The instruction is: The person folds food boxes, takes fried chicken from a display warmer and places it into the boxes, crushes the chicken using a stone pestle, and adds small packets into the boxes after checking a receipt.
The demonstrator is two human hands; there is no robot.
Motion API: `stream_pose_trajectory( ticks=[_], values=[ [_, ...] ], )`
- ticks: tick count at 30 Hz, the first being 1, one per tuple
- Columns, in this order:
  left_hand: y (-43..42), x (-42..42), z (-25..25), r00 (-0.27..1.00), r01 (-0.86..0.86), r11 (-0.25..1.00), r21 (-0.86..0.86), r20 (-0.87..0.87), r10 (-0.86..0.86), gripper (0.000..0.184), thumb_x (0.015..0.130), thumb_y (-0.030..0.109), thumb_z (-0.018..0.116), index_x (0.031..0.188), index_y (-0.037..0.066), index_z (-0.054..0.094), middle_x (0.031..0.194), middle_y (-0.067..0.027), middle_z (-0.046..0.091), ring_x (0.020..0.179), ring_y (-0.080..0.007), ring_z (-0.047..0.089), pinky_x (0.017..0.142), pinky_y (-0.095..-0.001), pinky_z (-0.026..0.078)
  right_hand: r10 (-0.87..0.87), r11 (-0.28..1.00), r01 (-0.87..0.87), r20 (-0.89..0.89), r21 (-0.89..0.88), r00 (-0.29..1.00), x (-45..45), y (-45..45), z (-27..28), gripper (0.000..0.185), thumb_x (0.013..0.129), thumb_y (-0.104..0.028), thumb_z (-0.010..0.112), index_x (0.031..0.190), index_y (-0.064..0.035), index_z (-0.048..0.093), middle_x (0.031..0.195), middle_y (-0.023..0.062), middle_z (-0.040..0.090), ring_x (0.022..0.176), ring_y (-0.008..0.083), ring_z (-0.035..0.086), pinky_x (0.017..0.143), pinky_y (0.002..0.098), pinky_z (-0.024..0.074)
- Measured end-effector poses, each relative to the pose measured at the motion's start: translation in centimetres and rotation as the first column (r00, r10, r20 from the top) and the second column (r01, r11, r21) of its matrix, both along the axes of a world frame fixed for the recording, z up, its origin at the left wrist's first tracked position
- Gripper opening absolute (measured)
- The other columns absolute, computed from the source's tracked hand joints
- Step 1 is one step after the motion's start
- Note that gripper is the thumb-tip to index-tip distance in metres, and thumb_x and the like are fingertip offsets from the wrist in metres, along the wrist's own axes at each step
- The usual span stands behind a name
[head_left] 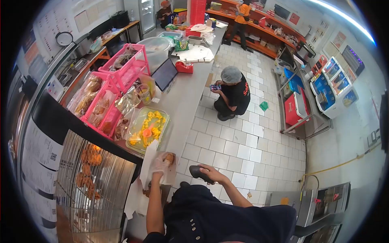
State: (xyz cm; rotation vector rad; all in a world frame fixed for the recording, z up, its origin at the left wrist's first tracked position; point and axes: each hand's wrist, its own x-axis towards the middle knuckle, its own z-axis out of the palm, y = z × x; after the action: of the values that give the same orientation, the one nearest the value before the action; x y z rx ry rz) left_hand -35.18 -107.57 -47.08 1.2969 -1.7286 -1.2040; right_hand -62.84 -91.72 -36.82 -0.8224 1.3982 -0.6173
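Note:
My left hand, in a clear plastic glove, is closed around a piece of fried chicken over an open white paper box at the counter's near end. Farther out from my body, my right hand grips a black rounded hand-held object above the floor; its exact kind is unclear. Just beyond the box is a clear tray of yellow pieces with an orange scoop in it.
Pink baskets of bagged food, a tablet and a red tape dispenser stand along the counter. At left is a glass warmer with fried food on racks. A person squats on the tiled floor with a phone.

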Motion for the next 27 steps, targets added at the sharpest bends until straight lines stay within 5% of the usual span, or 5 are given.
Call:
stream_pose_trajectory(
  ticks=[6, 12, 16, 25, 27],
  values=[
    [1.9, -0.4, 0.8, 0.89, -0.264, 0.959, -0.108, 0.355, 0.285, 0.04, 0.083, 0.015, 0.068, 0.121, 0.005, 0.066, 0.113, -0.0197, 0.069, 0.103, -0.0353, 0.066, 0.092, -0.0412, 0.052, -0.019, 0.998, 0.018, -0.027, -0.064, 0.999, -0.5, -1.2, 0.9, 0.056, 0.101, -0.044, 0.053, 0.147, -0.013, 0.047, 0.091, 0.0111, 0.067, 0.059, 0.0138, 0.062, 0.046, 0.0281, 0.0482],
    [4.8, -2.1, 3.6, 0.777, -0.127, 0.964, -0.232, 0.581, 0.242, 0.041, 0.08, 0.015, 0.072, 0.119, 0.003, 0.066, 0.134, -0.0226, 0.055, 0.124, -0.0368, 0.054, 0.102, -0.0437, 0.046, -0.074, 0.993, 0.074, 0.001, -0.089, 0.997, -0.1, -2.5, 0.4, 0.053, 0.102, -0.042, 0.053, 0.146, -0.0129, 0.049, 0.087, 0.0103, 0.066, 0.058, 0.0137, 0.061, 0.047, 0.0281, 0.0481],
    [5.2, -2.1, 3.9, 0.836, -0.19, 0.956, -0.223, 0.473, 0.277, 0.038, 0.081, 0.014, 0.071, 0.116, 0.002, 0.066, 0.142, -0.0229, 0.046, 0.129, -0.0386, 0.049, 0.105, -0.0448, 0.044, -0.083, 0.988, 0.084, 0.012, -0.132, 0.996, 0.4, -2.9, 0.2, 0.052, 0.102, -0.041, 0.054, 0.145, -0.0138, 0.049, 0.083, 0.0092, 0.065, 0.056, 0.0135, 0.06, 0.045, 0.0276, 0.0475],
    [8.6, 1.0, 5.8, 0.782, -0.028, 0.981, -0.191, 0.607, 0.14, 0.023, 0.089, 0.02, 0.063, 0.101, 0.001, 0.068, 0.099, -0.022, 0.068, 0.096, -0.0412, 0.063, 0.088, -0.0478, 0.049, -0.06, 0.997, 0.065, 0.108, -0.039, 0.992, 1.8, -2.2, 1.3, 0.055, 0.103, -0.045, 0.051, 0.148, -0.0129, 0.045, 0.096, 0.0088, 0.064, 0.066, 0.0123, 0.061, 0.048, 0.0262, 0.049],
    [10.3, 2.8, 5.0, 0.92, -0.193, 0.952, -0.239, 0.293, 0.26, 0.019, 0.089, 0.018, 0.065, 0.099, 0.002, 0.069, 0.097, -0.0194, 0.069, 0.094, -0.0372, 0.065, 0.085, -0.0446, 0.051, -0.054, 0.997, 0.059, 0.097, -0.044, 0.994, 1.8, -2.3, 2.1, 0.056, 0.102, -0.046, 0.052, 0.148, -0.0131, 0.046, 0.094, 0.0083, 0.064, 0.064, 0.0122, 0.061, 0.048, 0.0259, 0.0486]
  ],
)
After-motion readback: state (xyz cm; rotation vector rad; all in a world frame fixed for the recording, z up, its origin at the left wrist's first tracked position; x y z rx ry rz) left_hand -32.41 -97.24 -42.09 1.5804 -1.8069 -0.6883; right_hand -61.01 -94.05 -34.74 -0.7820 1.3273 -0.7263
